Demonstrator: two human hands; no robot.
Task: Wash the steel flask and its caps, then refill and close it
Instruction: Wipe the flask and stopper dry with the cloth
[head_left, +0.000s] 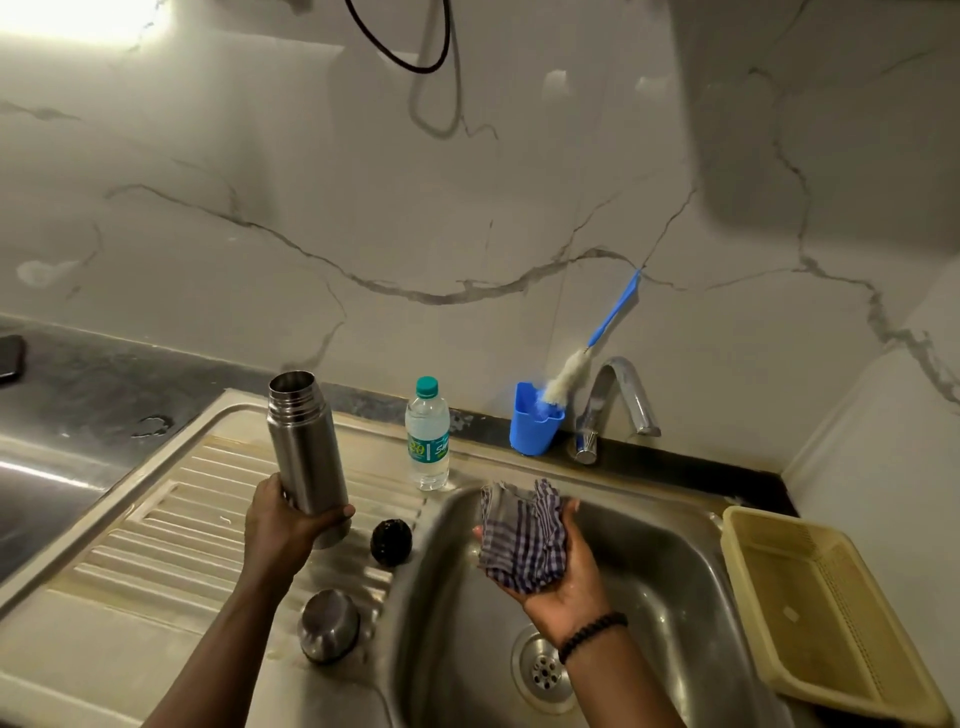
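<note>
I am gripping the open steel flask (306, 457) low, upright over the draining board, left fingers (340, 514) curled round its base, while my right fingers (569, 512), loosely cupped, are cradling a checked cloth (522, 535); wet steel risks slipping sideways onto the caps below.

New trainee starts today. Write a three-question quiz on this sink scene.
1. True or false: the tall open steel flask stands upright with the left hand gripping its base.
2. What does the right hand hold over the steel sink basin? A) checked cloth B) blue-handled bottle brush C) clear plastic water bottle
3. Fill in: the round black inner cap and the domed steel outer cap lie on the ribbed ______.

Key: 1 true; 2 A; 3 drainboard.
</note>
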